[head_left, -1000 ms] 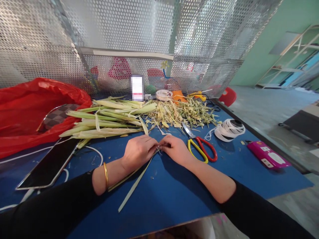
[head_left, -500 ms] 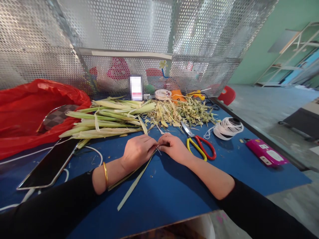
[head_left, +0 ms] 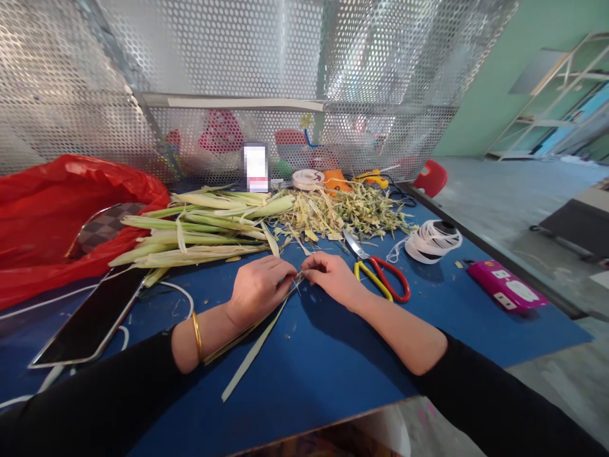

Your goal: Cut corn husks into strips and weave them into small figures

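My left hand [head_left: 259, 287], with a gold bangle at its wrist, pinches the upper end of some long pale green leaf strips [head_left: 254, 352], which trail down toward the table's front edge. Close beside it, my right hand [head_left: 328, 277] has its thumb and finger pinched on a thin white thread [head_left: 298, 282] at the tips of the strips. The fingertips of both hands nearly meet. Scissors [head_left: 380, 273] with one yellow and one red handle lie to the right of my right hand, blades open.
A pile of corn husks [head_left: 204, 228] and shredded bits [head_left: 352, 212] lie behind my hands. At left are a red bag [head_left: 42, 209] and a dark tablet-like slab [head_left: 92, 317]. White cord spool [head_left: 432, 242] and magenta packet [head_left: 507, 287] sit at right.
The view has shifted slightly. My fingertips have moved a little apart at the thread, and both hands stay at the strips' upper end.
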{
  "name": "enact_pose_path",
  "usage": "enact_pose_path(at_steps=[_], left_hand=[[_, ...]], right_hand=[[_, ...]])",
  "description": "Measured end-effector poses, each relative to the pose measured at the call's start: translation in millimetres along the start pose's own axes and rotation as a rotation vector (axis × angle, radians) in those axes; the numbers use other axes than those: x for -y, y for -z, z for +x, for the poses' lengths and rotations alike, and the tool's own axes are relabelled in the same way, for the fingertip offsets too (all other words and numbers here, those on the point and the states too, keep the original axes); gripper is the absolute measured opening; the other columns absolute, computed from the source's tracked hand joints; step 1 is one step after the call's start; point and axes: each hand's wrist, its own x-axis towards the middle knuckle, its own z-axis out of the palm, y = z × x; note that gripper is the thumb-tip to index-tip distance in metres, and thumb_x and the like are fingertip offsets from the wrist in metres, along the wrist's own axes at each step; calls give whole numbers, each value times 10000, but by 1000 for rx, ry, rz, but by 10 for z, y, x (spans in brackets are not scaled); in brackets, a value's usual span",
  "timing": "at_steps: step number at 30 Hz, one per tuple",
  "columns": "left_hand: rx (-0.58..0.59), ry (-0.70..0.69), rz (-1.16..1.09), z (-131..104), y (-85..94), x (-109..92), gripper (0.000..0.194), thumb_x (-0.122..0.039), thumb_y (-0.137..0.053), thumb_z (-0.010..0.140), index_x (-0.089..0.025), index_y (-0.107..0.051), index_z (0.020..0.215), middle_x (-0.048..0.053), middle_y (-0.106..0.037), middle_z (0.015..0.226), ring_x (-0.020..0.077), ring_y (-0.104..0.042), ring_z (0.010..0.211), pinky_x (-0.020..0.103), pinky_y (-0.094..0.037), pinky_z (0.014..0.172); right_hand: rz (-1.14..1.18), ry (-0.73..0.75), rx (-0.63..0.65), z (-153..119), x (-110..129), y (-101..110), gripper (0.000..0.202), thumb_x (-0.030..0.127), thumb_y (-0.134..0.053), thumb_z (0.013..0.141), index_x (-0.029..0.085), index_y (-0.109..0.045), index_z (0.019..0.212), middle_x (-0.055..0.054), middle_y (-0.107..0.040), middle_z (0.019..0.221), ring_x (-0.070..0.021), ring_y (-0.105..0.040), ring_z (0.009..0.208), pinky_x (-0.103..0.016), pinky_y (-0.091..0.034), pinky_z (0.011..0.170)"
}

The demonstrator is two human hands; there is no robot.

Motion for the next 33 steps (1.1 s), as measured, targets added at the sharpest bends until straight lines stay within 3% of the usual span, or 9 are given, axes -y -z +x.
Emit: enact_pose_path(at_steps=[4,8,11,16,20,28,33], left_hand=[[8,56,-34,4,7,-3,144,-192,-533,853,-196,-653,774,9,-696,753,131,-618,703,231,-427,645],[39,141,-78,16,27,-14,119,-202,-559,823,-199,-665,770,5,-693,751,133,-622,705,229,-425,643],[115,218,-142,30,52,-1,128,-175,-564,782,-209,-687,779,-4,-702,768,136,-631,725,223,-428,647],[281,384,-311,72,81,89,128,-249,-580,776,-224,-705,765,-30,-717,771,140,-635,739,219,-435,671],[306,483,-367,90,70,154,168,-309,-569,784,-203,-693,744,-26,-701,724,147,-618,704,234,-438,673],[320,456,-258,105,83,107,161,-254,-514,798,-198,-651,734,-15,-674,724,148,-590,694,240,-416,640],[291,416,-183,101,76,99,149,-259,-515,806,-201,-626,726,-2,-672,737,155,-594,706,241,-399,616]], right_hand=[[-49,76,-11,-41,90,44,79,193,-541,786,172,-585,723,-11,-586,826,-91,-508,578,-245,-429,596],[-317,271,-84,-118,206,95,65,140,-523,798,176,-569,767,-57,-553,1024,-81,-499,587,-259,-420,625],[-454,348,-44,-152,240,115,94,117,-498,808,180,-566,823,-65,-548,1033,-95,-509,615,-260,-403,643],[-501,313,108,-148,235,117,113,88,-493,759,186,-544,780,-27,-554,876,-113,-500,642,-246,-368,622],[-428,280,155,-152,244,113,135,63,-491,723,190,-528,750,-10,-571,796,-118,-500,660,-237,-357,620],[-289,124,237,-176,267,76,113,91,-495,730,200,-514,712,34,-549,632,-104,-461,561,-226,-320,542],[-294,233,303,-181,246,49,142,55,-488,710,191,-528,716,11,-567,735,-111,-489,636,-229,-353,590]])
